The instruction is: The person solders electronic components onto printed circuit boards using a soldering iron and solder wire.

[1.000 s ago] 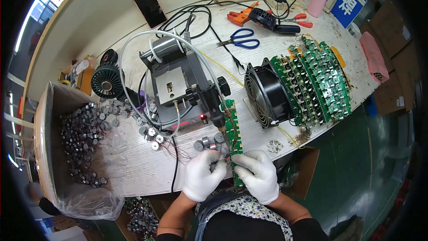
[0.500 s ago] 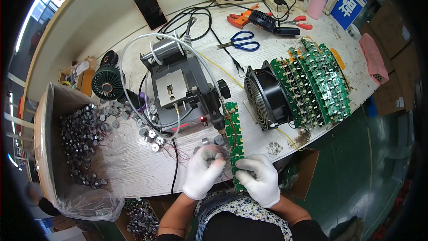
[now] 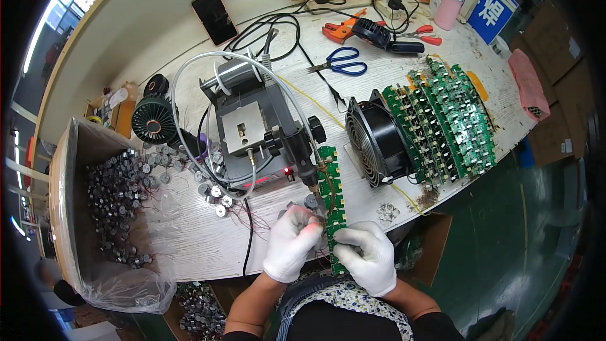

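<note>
A long green circuit board (image 3: 339, 199) lies upright in the view, under the tip of a soldering iron (image 3: 307, 173) held in a desktop soldering machine (image 3: 252, 120). My left hand (image 3: 293, 244), in a white glove, is pinched closed at the board's left edge, just below the iron tip; what its fingertips hold is too small to make out. A small round motor (image 3: 310, 201) sits just above those fingers. My right hand (image 3: 367, 257), gloved too, grips the board's right edge near its lower end, thumb and forefinger together.
Left stands a plastic-lined box (image 3: 76, 202) heaped with small motors; more motors (image 3: 221, 201) with thin wires lie beside the machine. A black fan (image 3: 379, 142) stands right of the board, before stacked green boards (image 3: 464, 120). Blue-handled scissors (image 3: 344, 61), cables and a phone (image 3: 214, 17) lie behind.
My left hand has shifted slightly right, closer to the board's edge and the iron tip, its fingers still pinched. The right hand has stayed nearly in place on the board.
</note>
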`<move>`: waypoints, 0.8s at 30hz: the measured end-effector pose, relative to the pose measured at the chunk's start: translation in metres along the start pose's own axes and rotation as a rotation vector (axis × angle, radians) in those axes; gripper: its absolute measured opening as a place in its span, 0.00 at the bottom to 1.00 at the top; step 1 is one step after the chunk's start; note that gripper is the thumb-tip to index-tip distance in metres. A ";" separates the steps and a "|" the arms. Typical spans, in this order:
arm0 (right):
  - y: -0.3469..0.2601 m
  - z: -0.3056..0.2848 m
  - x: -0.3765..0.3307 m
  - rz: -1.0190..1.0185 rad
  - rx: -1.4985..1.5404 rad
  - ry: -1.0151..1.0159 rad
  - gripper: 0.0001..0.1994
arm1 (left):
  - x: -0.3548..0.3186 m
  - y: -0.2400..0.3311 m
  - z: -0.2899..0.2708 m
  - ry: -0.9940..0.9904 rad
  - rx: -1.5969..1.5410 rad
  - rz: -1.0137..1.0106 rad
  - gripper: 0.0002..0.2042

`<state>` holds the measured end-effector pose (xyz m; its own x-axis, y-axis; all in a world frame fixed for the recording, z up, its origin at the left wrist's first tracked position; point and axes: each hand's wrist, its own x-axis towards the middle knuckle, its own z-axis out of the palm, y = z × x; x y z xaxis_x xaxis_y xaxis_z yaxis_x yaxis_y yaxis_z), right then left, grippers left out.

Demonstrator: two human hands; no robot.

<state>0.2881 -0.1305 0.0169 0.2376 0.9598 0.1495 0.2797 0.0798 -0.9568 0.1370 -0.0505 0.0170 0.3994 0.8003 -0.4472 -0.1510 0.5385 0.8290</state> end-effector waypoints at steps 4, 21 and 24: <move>0.000 0.000 0.000 -0.016 -0.008 0.012 0.12 | 0.000 -0.003 0.000 0.004 -0.027 0.024 0.04; -0.012 0.003 0.005 -0.120 -0.116 0.073 0.14 | -0.003 -0.005 0.005 0.093 0.053 0.106 0.06; -0.012 0.003 0.006 -0.111 -0.112 0.076 0.14 | -0.003 -0.004 0.005 0.102 0.066 0.113 0.07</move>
<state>0.2830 -0.1252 0.0279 0.2679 0.9232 0.2754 0.4089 0.1499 -0.9002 0.1412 -0.0564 0.0168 0.2891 0.8791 -0.3789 -0.1289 0.4280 0.8946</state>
